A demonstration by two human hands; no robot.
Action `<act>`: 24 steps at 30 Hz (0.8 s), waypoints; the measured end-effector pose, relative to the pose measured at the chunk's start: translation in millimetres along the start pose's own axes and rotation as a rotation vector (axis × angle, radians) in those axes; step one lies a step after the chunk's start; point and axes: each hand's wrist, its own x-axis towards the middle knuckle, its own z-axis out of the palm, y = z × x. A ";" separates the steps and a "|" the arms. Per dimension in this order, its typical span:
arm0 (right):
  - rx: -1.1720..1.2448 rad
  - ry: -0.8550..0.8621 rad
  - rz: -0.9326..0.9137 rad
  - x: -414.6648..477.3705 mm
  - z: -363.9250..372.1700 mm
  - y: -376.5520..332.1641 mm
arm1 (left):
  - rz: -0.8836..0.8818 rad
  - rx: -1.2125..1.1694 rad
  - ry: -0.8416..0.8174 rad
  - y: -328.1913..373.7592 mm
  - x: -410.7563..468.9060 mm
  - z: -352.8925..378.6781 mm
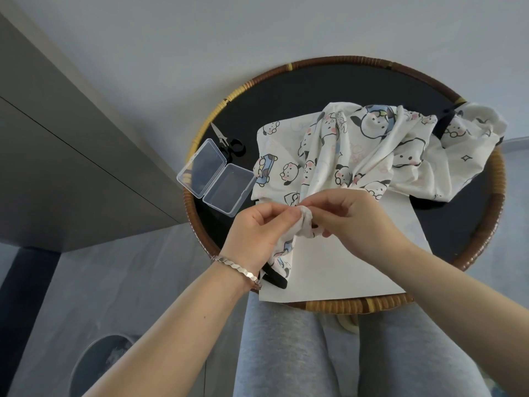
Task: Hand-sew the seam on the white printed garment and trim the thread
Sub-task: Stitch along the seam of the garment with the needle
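A white garment (372,144) printed with cartoon dogs lies crumpled over a white sheet (343,267) on a round dark table (300,90). My left hand (257,227) grips a bunched fold of the garment near its lower edge. My right hand (352,216) pinches the same fold from the right, fingertips meeting those of the left. Any needle or thread is too small to make out. Small black-handled scissors (229,141) lie at the table's left side.
An open clear plastic case (214,176) sits beside the scissors. The table has a woven rattan rim (498,190). A black band (274,277) of the garment hangs by my left wrist. My grey-trousered legs are under the table's near edge.
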 end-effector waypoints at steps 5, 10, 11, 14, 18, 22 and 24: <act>0.061 0.087 0.046 -4.5 3.9 -2.0 | -0.019 0.036 0.101 -1.9 1.4 7.1; -0.019 0.107 0.063 -6.1 5.8 -1.7 | -0.061 0.075 0.153 -1.4 4.2 15.6; 0.000 0.103 0.056 -6.0 5.3 -1.9 | -0.078 0.062 0.141 -0.3 4.5 16.9; 0.107 0.159 0.024 -3.5 4.2 -0.3 | -0.126 -0.023 0.104 4.1 3.2 20.1; 0.362 0.401 -0.039 0.7 8.1 -0.3 | -0.098 0.029 0.151 3.3 3.5 16.0; 0.351 0.432 -0.110 7.3 5.0 -6.5 | -0.020 0.138 0.195 3.3 2.5 9.4; 0.290 0.393 -0.115 7.8 1.0 -2.6 | 0.046 0.218 0.233 3.1 4.8 2.2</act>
